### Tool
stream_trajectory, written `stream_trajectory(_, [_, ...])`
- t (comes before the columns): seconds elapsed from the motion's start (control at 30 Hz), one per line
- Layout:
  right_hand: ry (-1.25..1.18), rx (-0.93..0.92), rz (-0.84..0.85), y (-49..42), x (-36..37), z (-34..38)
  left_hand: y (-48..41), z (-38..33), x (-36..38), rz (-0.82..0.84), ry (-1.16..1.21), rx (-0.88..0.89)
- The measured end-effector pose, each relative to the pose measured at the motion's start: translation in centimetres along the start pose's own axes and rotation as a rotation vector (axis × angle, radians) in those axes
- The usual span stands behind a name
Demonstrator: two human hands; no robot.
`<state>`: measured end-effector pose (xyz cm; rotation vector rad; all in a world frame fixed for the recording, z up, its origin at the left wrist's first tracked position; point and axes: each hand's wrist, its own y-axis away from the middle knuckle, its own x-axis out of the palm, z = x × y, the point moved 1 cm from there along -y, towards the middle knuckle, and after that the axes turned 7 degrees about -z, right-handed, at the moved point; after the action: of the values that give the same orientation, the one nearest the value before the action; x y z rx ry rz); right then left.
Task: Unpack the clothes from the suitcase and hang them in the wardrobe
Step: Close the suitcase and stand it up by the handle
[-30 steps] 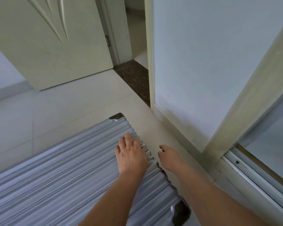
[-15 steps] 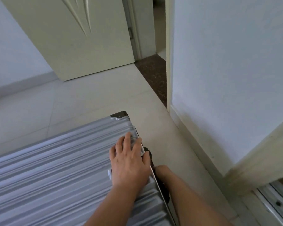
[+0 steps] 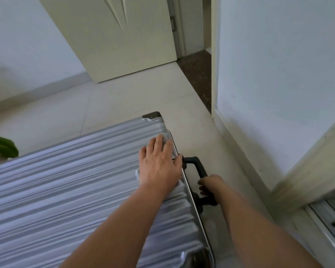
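A silver ribbed hard-shell suitcase (image 3: 70, 182) lies flat and closed on the tiled floor, filling the lower left. My left hand (image 3: 159, 167) rests flat on its lid near the right edge, fingers straight. My right hand (image 3: 209, 185) grips the black side handle (image 3: 198, 164), which sticks out from the suitcase's right side. No clothes show. The wardrobe's pale frame (image 3: 309, 167) and its sliding track (image 3: 329, 223) are at the lower right.
A cream door (image 3: 112, 35) stands open at the back, beside a doorway with a dark stone threshold (image 3: 197, 74). A white wall (image 3: 278, 55) runs along the right. Something green (image 3: 2, 147) pokes in at the left edge. Pale floor tiles (image 3: 108, 105) lie beyond the suitcase.
My right hand went from open beside the suitcase to gripping its side handle, which now stands out from the case. The view shifted left; my left hand stayed on the lid.
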<state>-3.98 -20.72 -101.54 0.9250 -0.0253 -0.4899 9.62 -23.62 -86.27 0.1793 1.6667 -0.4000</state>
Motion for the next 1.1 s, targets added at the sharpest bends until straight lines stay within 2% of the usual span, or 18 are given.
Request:
stream_trajectory(0.17, [0.037,-0.139,-0.002,3.1,-0.9,2.3,0.8,0.6,0.1,0.141,-0.002,-0.159])
stream_trajectory(0.3, [0.129,-0.196,-0.058,7.6,0.7,4.2,1.2,0.8,-3.2,0.228,0.036,-0.212])
stream_trajectory(0.5, [0.162,-0.236,-0.088,18.1,2.2,9.8,2.0,4.5,-14.2,0.253,0.1,-0.311])
stream_trajectory(0.63, [0.194,-0.258,-0.063,28.1,4.0,15.2,2.7,8.6,-23.2,0.325,0.188,-0.508])
stream_trajectory(0.87, [0.239,-0.295,-0.005,43.2,10.2,24.1,4.4,18.9,-36.1,0.245,0.44,-0.739])
stream_trajectory(1.1, [0.259,-0.278,0.126,51.0,17.8,30.7,5.0,28.1,-43.3,0.123,0.753,-0.882])
